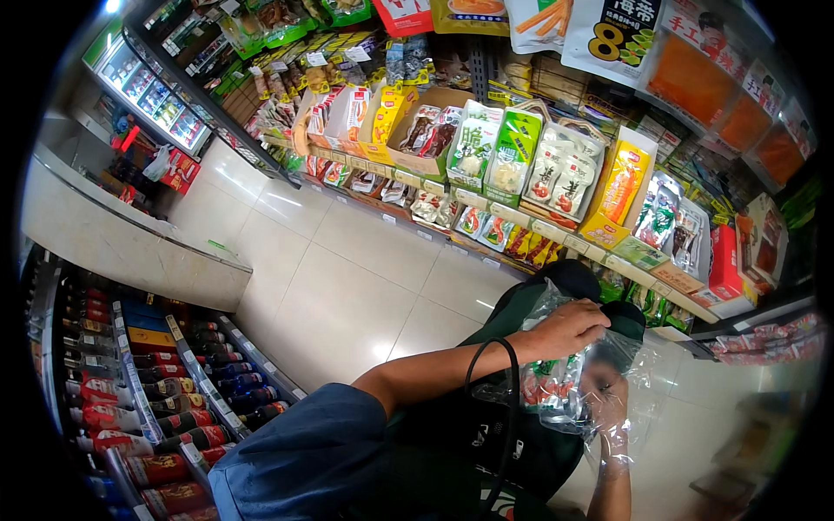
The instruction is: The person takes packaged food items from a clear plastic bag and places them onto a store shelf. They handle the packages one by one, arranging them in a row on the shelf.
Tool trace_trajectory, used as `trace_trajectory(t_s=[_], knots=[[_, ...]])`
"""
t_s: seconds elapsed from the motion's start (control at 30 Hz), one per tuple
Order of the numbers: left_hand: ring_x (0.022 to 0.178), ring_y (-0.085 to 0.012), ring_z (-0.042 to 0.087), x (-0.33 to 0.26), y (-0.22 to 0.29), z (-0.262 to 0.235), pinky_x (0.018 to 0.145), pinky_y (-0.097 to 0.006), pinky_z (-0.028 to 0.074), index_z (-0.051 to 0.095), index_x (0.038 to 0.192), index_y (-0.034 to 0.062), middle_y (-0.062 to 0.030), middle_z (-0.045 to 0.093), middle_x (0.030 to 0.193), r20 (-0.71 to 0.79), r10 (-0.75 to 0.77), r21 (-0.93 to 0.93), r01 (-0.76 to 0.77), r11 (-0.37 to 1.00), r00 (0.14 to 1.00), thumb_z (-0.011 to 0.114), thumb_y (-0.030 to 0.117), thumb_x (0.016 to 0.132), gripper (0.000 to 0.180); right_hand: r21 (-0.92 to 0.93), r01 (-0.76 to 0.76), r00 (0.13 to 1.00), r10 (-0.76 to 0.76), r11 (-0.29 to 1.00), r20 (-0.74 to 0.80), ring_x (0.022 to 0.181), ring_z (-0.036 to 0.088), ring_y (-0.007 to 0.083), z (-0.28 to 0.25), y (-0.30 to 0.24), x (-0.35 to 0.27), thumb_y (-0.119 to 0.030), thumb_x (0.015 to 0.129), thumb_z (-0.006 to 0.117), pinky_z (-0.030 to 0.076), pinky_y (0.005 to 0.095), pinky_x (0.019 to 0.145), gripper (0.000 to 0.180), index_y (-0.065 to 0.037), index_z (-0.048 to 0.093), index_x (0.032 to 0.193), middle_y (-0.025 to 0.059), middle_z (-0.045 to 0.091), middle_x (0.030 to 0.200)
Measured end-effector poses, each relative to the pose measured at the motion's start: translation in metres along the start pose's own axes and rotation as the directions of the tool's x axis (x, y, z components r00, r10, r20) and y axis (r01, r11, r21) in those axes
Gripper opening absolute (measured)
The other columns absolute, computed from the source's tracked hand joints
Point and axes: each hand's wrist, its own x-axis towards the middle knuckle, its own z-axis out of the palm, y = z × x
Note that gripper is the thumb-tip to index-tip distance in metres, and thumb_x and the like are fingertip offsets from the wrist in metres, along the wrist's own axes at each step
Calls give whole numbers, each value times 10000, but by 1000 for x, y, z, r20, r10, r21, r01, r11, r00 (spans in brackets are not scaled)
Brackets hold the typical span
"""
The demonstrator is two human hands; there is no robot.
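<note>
Over my lap lies a clear plastic bag (569, 417), crumpled and shiny, with several silver, red and green snack packets (547, 382) inside it. My left hand (569, 328) is closed on the upper part of the bag, fingers curled together. Film covers my right hand (608, 399) and its wrist, so that hand appears to be within the bag. Its fingers are curled beside the packets; what they grip is hidden by glare and folds.
Ahead, a long shelf (539, 227) carries open boxes of snack packets, including a yellow box (618, 191). Large snack pouches (617, 39) hang above. Racked bottles (174, 386) stand at lower left by a curved counter (130, 226). A black cable (512, 373) loops past my left wrist.
</note>
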Motion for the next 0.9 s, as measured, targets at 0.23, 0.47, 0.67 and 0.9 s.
trace_trajectory(t_s=[0.23, 0.47, 0.67, 0.9], knots=[[1007, -360, 655, 2, -2, 2, 867, -435, 526, 713, 1080, 4, -164, 669, 1019, -35, -3, -75, 0, 997, 999, 672, 105, 957, 164, 265, -309, 946, 268, 913, 181, 743, 588, 116, -7, -21, 4, -156, 862, 770, 462, 280, 688, 216, -12, 693, 1003, 44, 661, 831], [1011, -352, 658, 0, -4, 1, 889, -431, 525, 722, 1057, -8, -163, 689, 1001, -21, -76, -127, 73, 989, 997, 665, 120, 963, 168, 314, -416, 906, 359, 854, 225, 848, 570, 122, -9, -10, -3, -159, 841, 786, 452, 266, 750, 371, -33, 654, 1164, 29, 640, 994], [1004, -329, 635, 1, -9, 7, 902, -433, 499, 710, 990, 20, -121, 684, 895, 4, 9, -30, -9, 1000, 1000, 681, 144, 931, 140, 593, -394, 915, 360, 702, 182, 967, 653, 171, -2, 5, -7, -71, 847, 757, 522, 306, 860, 454, 16, 607, 1266, 79, 685, 1097], [999, -329, 590, -3, -3, 2, 882, -458, 464, 662, 998, 43, -106, 654, 961, 42, 126, -1, -126, 992, 991, 766, 245, 846, 274, 546, -442, 892, 415, 712, 181, 892, 684, 179, -11, 6, -12, -110, 839, 805, 562, 314, 790, 547, 36, 589, 1320, 97, 705, 1103]])
